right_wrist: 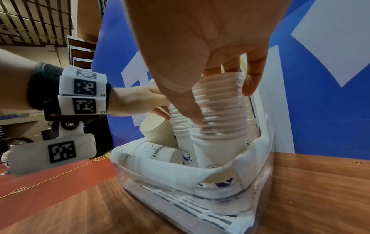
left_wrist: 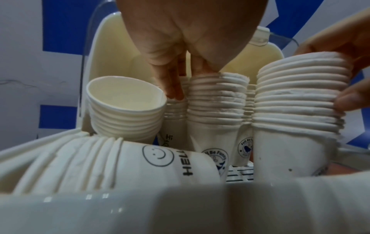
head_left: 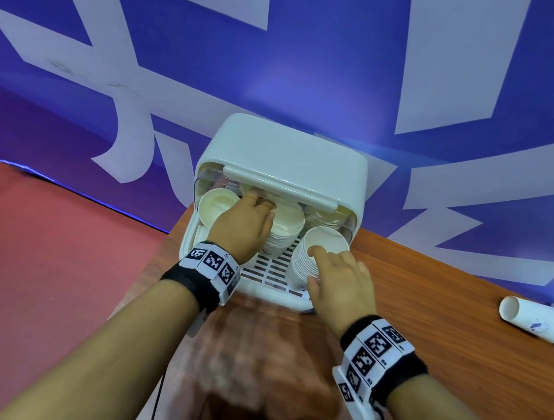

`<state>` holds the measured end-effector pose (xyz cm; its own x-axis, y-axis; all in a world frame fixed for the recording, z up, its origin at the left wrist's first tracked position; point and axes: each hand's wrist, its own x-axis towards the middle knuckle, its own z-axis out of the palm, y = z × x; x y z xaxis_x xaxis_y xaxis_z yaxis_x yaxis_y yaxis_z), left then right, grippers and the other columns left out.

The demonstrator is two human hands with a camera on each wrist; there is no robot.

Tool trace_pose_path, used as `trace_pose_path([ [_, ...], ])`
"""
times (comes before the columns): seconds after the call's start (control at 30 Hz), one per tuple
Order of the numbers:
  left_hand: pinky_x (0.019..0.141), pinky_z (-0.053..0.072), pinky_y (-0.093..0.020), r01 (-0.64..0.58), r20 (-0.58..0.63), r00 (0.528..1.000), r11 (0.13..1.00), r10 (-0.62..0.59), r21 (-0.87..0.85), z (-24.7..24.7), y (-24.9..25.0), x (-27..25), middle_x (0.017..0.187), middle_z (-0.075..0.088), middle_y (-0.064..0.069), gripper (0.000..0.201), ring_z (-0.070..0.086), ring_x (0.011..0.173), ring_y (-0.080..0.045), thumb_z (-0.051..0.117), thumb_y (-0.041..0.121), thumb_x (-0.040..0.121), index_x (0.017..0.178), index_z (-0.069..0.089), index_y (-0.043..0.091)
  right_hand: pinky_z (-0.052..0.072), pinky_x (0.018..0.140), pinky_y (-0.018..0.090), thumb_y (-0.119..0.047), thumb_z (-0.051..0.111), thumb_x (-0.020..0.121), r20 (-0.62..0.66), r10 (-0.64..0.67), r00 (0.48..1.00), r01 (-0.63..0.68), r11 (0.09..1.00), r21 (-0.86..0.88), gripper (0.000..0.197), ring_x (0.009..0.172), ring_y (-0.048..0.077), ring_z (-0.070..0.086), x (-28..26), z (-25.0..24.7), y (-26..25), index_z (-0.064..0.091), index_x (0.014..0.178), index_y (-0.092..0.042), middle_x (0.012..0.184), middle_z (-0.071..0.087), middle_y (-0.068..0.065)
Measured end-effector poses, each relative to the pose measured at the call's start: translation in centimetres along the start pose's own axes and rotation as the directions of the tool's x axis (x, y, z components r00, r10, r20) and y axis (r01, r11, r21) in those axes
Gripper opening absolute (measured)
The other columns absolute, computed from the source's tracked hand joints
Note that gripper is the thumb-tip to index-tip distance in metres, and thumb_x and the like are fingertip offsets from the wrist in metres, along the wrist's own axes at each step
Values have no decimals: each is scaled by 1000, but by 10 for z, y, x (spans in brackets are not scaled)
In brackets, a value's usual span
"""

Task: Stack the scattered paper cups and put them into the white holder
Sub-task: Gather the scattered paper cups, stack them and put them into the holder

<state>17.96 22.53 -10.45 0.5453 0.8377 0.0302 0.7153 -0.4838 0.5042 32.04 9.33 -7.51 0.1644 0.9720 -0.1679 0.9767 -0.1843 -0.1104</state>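
Gently seat right stack [head_left: 315, 258], right hand [head_left: 341, 281] gripping its rims, left hand [head_left: 243, 226] fingers steadying middle stack [head_left: 283, 231].

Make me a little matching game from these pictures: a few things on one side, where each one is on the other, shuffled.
Things
1. tall stack of white paper cups
2. stack of white paper cups printed with a smiley face
3. white paper cups still outside the holder
4. left hand

Places
A. lying on its side at the holder's left front
B. on the brown wooden table, far right
C. reaching among the middle stacks in the white plastic holder
D. in the right hand

Pairs: 1-D, 2-A, 3-B, 4-C
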Motion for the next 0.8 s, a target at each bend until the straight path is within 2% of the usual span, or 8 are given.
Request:
trace_pose_path([
  [0.1,86,46,-38,39,-36,999,998,-37,53,-3,2,-1,126,52,-13,38,51,113,-29,38,28,98,127,56,11,33,87,35,-25,49,91,-2,-7,1000,7,1000,8,42,111,24,47,0,0,-1,39,132,-23,110,61,0],
  [0.23,95,39,-39,29,-15,1000,983,-27,180,-3,7,-2,128,53,-15,43,45,118,-31,37,36,98,130,53,12,32,89,34,-27,48,92,10,-5,1000,5,1000,-5,42,113,23,45,-1,-1,0,38,132,-24,112,60,-1],
  [0.33,86,44,-42,-31,-35,999,972,40,234,-2,11,-8,125,54,-15,39,51,110,-33,42,37,95,122,59,14,32,89,35,-27,47,92,12,-6,1000,6,1000,-1,39,113,23,45,-1,-1,0,40,130,-23,114,59,-1],
  [0.47,74,49,-40,-97,-84,990,977,114,189,-2,16,-16,116,55,-16,32,56,96,-33,58,34,85,108,66,13,32,91,35,-26,46,93,19,-19,1000,19,1000,-12,37,116,23,42,-2,-2,0,44,129,-21,116,59,0],
  [0.53,73,47,-35,-94,-20,995,981,99,171,-2,18,-15,116,56,-11,31,57,98,-29,58,32,87,109,65,12,32,91,34,-24,45,93,25,-25,999,25,1000,-14,37,116,23,42,-2,-3,0,43,130,-21,116,58,0],
  [0.63,69,41,-29,-68,79,995,978,53,197,1,20,-10,113,57,-5,27,59,96,-26,49,29,94,111,62,12,33,90,33,-16,46,92,48,-48,998,49,999,-19,38,115,24,43,-2,-5,0,44,130,-19,115,59,2],
  [0.7,72,44,-31,-44,84,996,986,31,163,5,21,-6,113,57,-5,26,60,96,-27,48,27,95,110,62,11,34,89,33,-10,48,90,55,-59,997,60,998,-16,40,115,25,44,-1,-5,1,46,129,-18,115,59,4],
  [0.8,83,47,-36,-10,88,996,997,3,79,10,22,2,119,56,-6,27,58,103,-27,48,23,95,116,61,10,35,88,31,-5,47,88,50,-77,996,79,996,-29,42,114,24,44,1,-5,4,46,128,-18,114,59,4],
])
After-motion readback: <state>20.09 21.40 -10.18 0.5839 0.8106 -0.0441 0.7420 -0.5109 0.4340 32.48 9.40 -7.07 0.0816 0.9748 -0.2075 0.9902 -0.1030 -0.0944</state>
